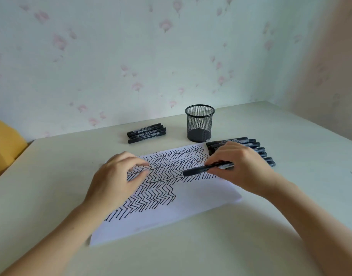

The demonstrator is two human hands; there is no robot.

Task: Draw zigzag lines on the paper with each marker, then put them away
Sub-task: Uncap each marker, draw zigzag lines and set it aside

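Right hand grips black marker over paper, fingers clamped on barrel, capped end pointing left. Left hand above paper's left part, fingers loosely curled, apart, holding nothing. Paper on bench, covered in black zigzag lines. Row of markers just right of paper; four more left of empty mesh pen cup. Pale label print on barrels, too small to read.
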